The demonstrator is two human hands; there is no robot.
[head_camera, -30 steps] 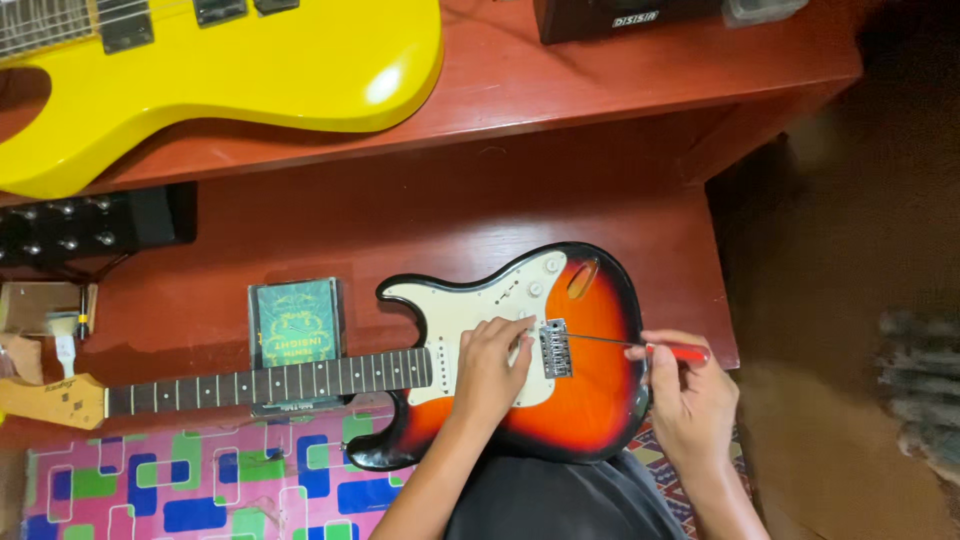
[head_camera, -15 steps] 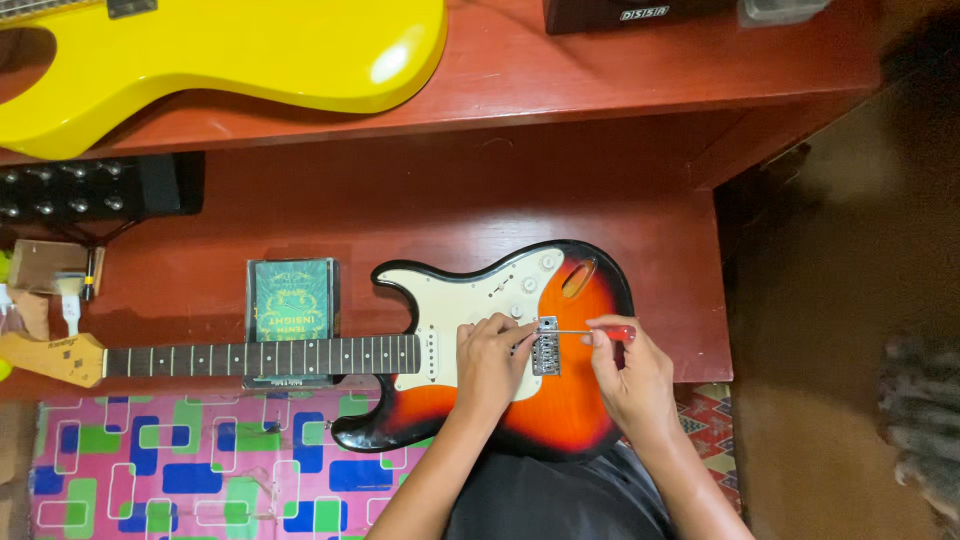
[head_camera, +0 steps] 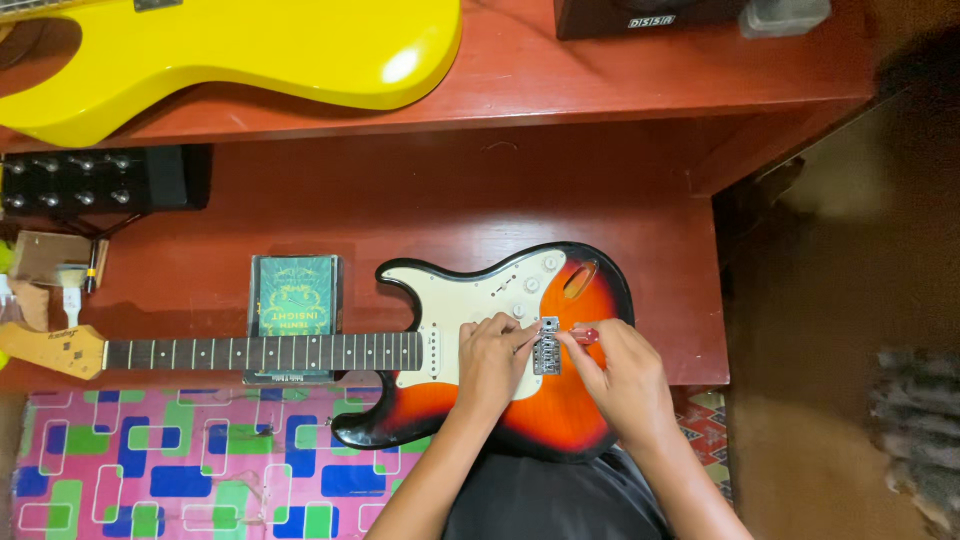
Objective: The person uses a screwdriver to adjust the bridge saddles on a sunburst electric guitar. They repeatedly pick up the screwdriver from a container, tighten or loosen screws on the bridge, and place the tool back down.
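Observation:
A sunburst electric guitar with a cream pickguard lies across my lap and a low red wooden table, neck pointing left. My left hand rests on the pickguard, fingers at the metal bridge. My right hand pinches a red-handled screwdriver, its tip at the bridge. The shaft is mostly hidden by my fingers.
A green book props the guitar neck. A yellow guitar lies on the upper shelf beside a dark box. A black pedal unit sits left. A patterned pink mat covers the floor below.
My right hand has slid left along the screwdriver, from the handle's far end near the guitar's edge to close against the bridge. The view shifted slightly; my left hand stays by the bridge.

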